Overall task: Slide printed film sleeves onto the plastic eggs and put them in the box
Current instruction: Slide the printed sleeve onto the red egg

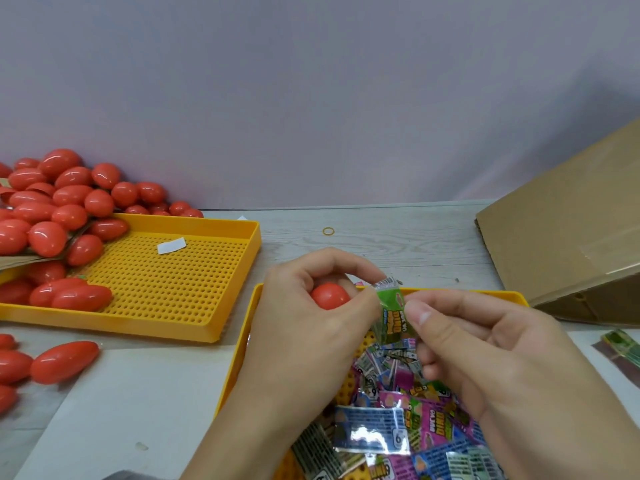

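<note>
Your left hand curls its fingers round a red plastic egg, and its grip is closed on the egg with one rounded end showing between thumb and fingers. Your right hand pinches a green printed film sleeve between thumb and fingertips, just beside the egg; the sleeve's upper edge touches your left fingertips. Both hands hover over a yellow perforated plastic tray holding a loose heap of printed film sleeves in blue, pink and green. To your left sits a second yellow perforated tray with a pile of red plastic eggs spilling into its far corner, and a few more red eggs lie on the table nearer you. A brown cardboard box stands tilted at the right. A small yellow rubber band lies on the table beyond the hands.
</note>
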The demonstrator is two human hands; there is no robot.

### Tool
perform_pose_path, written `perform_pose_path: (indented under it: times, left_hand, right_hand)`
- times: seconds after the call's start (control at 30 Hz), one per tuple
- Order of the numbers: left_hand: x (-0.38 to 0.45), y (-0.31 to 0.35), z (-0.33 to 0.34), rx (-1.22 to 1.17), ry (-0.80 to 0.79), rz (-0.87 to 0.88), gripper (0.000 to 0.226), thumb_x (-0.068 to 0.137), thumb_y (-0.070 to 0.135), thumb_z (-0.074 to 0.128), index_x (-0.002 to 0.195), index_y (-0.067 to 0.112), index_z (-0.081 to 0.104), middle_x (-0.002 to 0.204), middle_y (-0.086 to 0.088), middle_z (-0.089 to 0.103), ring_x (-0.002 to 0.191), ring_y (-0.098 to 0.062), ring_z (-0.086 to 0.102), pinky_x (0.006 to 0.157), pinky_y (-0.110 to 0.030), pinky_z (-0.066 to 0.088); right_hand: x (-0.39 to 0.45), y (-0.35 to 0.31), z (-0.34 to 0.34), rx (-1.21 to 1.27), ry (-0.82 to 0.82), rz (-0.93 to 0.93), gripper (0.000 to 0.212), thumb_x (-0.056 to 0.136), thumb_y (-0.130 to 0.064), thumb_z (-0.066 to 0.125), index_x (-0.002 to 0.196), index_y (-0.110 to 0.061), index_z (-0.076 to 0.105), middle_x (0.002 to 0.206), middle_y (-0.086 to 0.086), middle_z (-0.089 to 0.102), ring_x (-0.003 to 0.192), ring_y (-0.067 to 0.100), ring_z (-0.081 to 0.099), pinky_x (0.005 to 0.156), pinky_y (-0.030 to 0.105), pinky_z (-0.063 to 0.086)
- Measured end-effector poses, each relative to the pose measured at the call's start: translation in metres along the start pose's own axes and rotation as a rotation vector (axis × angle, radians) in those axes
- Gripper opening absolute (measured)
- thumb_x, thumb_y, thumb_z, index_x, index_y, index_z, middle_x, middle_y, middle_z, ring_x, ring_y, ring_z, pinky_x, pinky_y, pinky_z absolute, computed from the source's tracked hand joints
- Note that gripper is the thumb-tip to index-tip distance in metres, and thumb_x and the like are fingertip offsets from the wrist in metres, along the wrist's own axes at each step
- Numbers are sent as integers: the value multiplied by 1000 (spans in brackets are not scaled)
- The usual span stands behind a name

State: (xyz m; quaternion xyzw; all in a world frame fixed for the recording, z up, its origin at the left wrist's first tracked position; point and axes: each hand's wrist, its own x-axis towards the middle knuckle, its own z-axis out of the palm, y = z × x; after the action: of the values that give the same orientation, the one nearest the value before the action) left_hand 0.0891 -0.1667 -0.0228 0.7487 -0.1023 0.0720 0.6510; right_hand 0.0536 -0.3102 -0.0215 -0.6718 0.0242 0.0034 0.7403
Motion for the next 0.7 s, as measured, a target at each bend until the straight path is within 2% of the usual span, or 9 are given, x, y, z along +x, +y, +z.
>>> perform_pose_path:
  times: [0.07,0.17,0.3,0.37,0.47,0.53,0.6,0.63,0.7]
  left_hand:
    - [0,2,0,-21,-42,11,11,67,20,71,76,26,73,51,8,53,45,-7,47,46,-18,42]
    - [0,4,0,-59,-90,15,9,67,25,76,75,25,73,52,8,54,46,-5,47,46,-16,41]
    - [1,1,-2,-42,-110,12,14,76,15,83,73,24,73,52,7,57,46,-3,50,47,-14,41]
    - [1,1,-1,-5,-117,16,16,78,11,82,74,23,73,52,7,56,46,-4,49,47,-15,41]
    - [0,-2,-2,-22,-145,0,8,73,25,78,79,25,73,56,7,57,47,-7,49,49,-19,44]
    - [1,-3,-2,-151,-228,-75,13,72,29,73,85,27,71,65,2,56,50,-13,49,50,-25,45]
    - [4,-3,0,-427,-269,-228,24,69,16,60,92,19,67,70,-6,55,52,-16,47,45,-28,41]
    - [4,-2,1,-534,-265,-283,31,65,10,52,94,14,62,71,-8,56,53,-17,47,43,-28,39]
    - [4,-4,3,-577,-222,-280,36,62,6,45,96,9,57,74,-9,60,58,-17,50,44,-28,40]
  right_hand:
    - [2,2,-2,20,-22,47,81,19,-78,81,82,-28,80,61,4,69,52,11,61,51,17,48]
    - [2,3,-4,115,-59,77,81,16,-67,89,80,-17,80,58,2,64,49,10,57,47,18,46]
    - [0,-3,-4,52,-57,-66,71,34,-74,82,85,-25,79,73,2,72,59,12,59,52,21,45]
    - [0,-2,-4,52,-21,-96,71,35,-76,81,85,-26,79,71,3,72,58,13,56,52,20,44]
    - [1,2,-3,36,37,-142,69,35,-76,81,83,-26,79,62,1,68,52,11,55,48,18,44]
    - [1,2,-3,52,102,-215,64,40,-74,82,83,-26,79,63,3,69,52,8,57,47,17,45]
    - [1,2,-5,68,204,-300,58,46,-71,81,83,-27,78,64,0,69,53,4,59,49,12,45]
    - [1,1,-6,54,255,-329,54,48,-70,80,83,-29,77,64,-3,70,53,2,60,50,10,45]
    - [1,1,-7,-2,334,-348,43,54,-65,80,82,-33,76,64,-5,70,53,1,60,50,8,44]
